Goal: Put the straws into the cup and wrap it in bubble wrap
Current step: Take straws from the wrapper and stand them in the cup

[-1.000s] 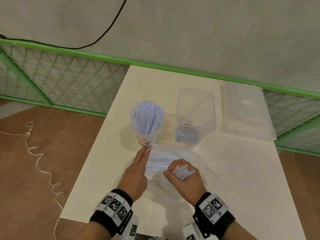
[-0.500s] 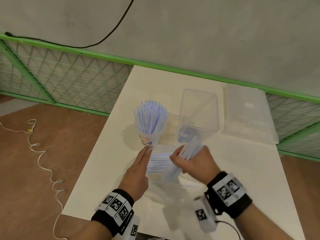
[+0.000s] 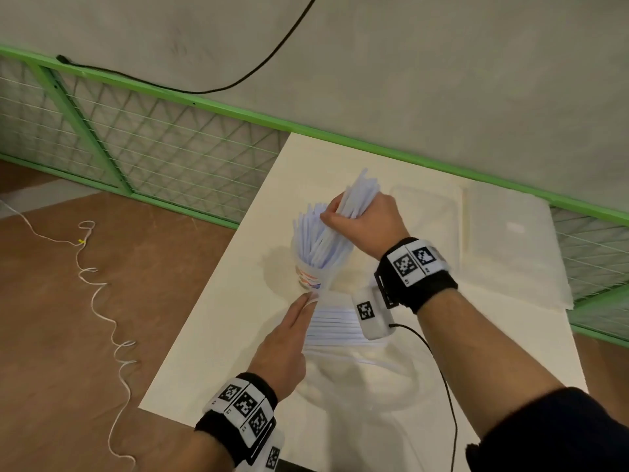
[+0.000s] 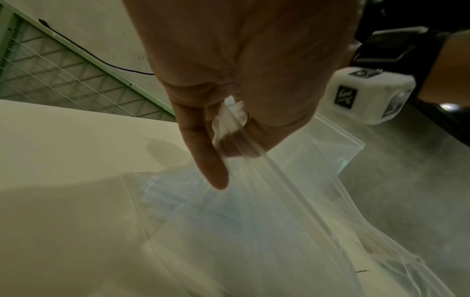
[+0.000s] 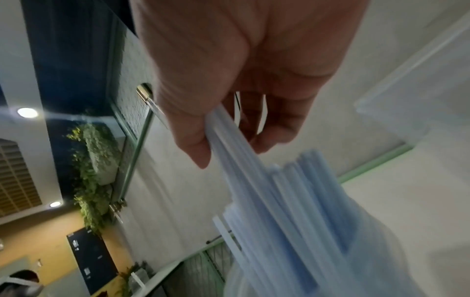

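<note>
A clear cup with a coloured label stands on the white table, full of pale blue straws. My right hand grips a bundle of straws above the cup, their lower ends among those in it; the right wrist view shows thumb and fingers curled round that bundle. More straws lie inside a clear plastic bag in front of the cup. My left hand pinches the bag's edge between thumb and fingers.
A clear plastic box lies behind my right wrist. A folded sheet of bubble wrap sits at the table's back right. A green mesh fence borders the table, and a white cord trails on the floor at left.
My right hand has lifted a bundle of straws out of the bag and carried it up and back over the cup. The left hand stays at the bag's edge.
</note>
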The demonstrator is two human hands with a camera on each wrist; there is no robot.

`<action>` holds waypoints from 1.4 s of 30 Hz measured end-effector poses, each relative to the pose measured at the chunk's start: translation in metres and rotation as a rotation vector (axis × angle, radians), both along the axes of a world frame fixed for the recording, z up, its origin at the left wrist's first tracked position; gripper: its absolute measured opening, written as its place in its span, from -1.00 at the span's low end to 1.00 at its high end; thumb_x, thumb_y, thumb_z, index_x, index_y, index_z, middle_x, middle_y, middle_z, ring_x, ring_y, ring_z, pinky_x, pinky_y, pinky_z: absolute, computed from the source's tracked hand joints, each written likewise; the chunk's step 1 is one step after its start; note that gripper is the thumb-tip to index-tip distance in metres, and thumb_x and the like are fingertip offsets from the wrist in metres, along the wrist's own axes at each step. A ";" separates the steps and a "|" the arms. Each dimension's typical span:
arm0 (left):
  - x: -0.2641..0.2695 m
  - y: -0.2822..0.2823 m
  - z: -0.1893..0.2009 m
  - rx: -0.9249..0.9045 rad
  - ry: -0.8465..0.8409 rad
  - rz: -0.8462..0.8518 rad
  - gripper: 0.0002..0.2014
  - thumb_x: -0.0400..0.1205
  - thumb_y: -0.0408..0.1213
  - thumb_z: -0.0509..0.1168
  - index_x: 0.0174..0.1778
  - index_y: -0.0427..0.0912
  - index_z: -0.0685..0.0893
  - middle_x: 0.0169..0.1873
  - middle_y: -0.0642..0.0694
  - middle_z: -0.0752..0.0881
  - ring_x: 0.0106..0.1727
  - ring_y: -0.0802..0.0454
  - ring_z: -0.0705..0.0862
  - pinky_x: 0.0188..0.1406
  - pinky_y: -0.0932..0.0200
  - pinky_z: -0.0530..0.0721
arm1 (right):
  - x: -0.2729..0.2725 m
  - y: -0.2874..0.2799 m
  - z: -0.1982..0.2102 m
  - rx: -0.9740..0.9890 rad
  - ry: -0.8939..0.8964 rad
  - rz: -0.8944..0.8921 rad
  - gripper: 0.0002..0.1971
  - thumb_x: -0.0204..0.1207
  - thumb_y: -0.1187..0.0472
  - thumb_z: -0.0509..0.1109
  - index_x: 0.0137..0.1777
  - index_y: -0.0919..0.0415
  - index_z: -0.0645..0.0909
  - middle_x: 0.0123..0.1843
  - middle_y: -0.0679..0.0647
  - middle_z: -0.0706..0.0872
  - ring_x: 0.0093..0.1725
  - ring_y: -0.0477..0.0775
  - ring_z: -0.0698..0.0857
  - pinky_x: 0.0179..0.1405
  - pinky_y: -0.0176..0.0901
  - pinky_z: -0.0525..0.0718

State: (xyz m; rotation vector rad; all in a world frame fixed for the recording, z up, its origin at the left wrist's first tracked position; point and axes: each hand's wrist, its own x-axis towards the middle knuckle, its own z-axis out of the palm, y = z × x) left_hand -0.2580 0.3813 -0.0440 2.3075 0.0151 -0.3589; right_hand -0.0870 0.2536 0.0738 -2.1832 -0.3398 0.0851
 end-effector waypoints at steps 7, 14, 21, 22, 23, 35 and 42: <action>-0.002 0.005 -0.003 0.008 0.005 0.013 -0.04 0.43 -0.68 0.10 0.70 0.15 0.05 0.64 0.43 -0.11 0.16 0.05 0.64 0.13 0.08 0.68 | -0.013 -0.003 -0.014 0.115 -0.307 -0.063 -0.15 0.27 -0.04 0.70 0.52 0.04 0.38 0.41 -0.07 0.46 0.33 -0.12 0.50 0.26 -0.32 0.51; -0.001 0.004 -0.004 0.021 0.001 0.006 -0.04 0.43 -0.69 0.10 0.70 0.15 0.05 0.65 0.41 -0.11 0.12 0.04 0.66 0.08 0.08 0.70 | -0.035 0.003 -0.048 -0.313 -0.416 0.095 -0.25 0.62 -0.22 0.12 0.68 0.26 0.19 0.69 0.13 0.29 0.69 0.13 0.19 0.63 0.05 0.17; -0.001 0.005 -0.008 0.018 -0.022 -0.009 -0.04 0.41 -0.70 0.08 0.70 0.13 0.08 0.65 0.40 -0.09 0.27 0.02 0.62 0.15 0.04 0.70 | -0.029 0.018 -0.070 -0.564 -0.435 0.153 -0.30 0.66 -0.20 -0.04 0.72 0.17 0.11 0.74 0.03 0.17 0.73 0.06 0.08 0.63 0.06 0.04; -0.001 0.005 -0.007 0.018 -0.019 -0.005 -0.04 0.42 -0.70 0.08 0.69 0.13 0.08 0.65 0.39 -0.08 0.28 0.02 0.61 0.16 0.06 0.69 | -0.025 0.019 -0.070 -0.554 -0.435 0.152 -0.32 0.68 -0.19 0.00 0.73 0.13 0.07 0.75 0.01 0.13 0.72 0.06 0.08 0.62 0.06 0.06; 0.000 0.004 -0.005 0.021 -0.012 -0.002 -0.05 0.43 -0.70 0.09 0.69 0.12 0.08 0.66 0.38 -0.08 0.26 0.03 0.61 0.15 0.08 0.68 | -0.022 0.021 -0.069 -0.533 -0.447 0.153 -0.33 0.70 -0.16 0.05 0.73 0.10 0.04 0.76 -0.01 0.09 0.72 0.07 0.09 0.60 0.07 0.09; 0.003 0.002 -0.002 0.018 0.018 0.002 -0.05 0.45 -0.69 0.10 0.70 0.16 0.03 0.65 0.43 -0.14 0.20 0.06 0.64 0.16 0.13 0.66 | 0.007 0.033 -0.059 -0.859 -0.502 0.261 -0.33 0.55 -0.48 -0.01 0.64 -0.37 0.01 0.75 -0.19 -0.07 0.70 0.33 0.01 0.36 0.57 0.20; 0.005 0.003 -0.005 0.016 0.055 0.017 -0.02 0.46 -0.68 0.08 0.71 0.18 -0.05 0.65 0.43 -0.16 0.23 0.16 0.58 0.17 0.28 0.62 | 0.021 0.051 -0.061 -0.749 -0.492 0.258 -0.57 0.69 -0.09 0.15 0.56 -0.27 0.31 0.53 -0.11 0.51 0.20 0.28 0.63 -0.07 0.16 0.63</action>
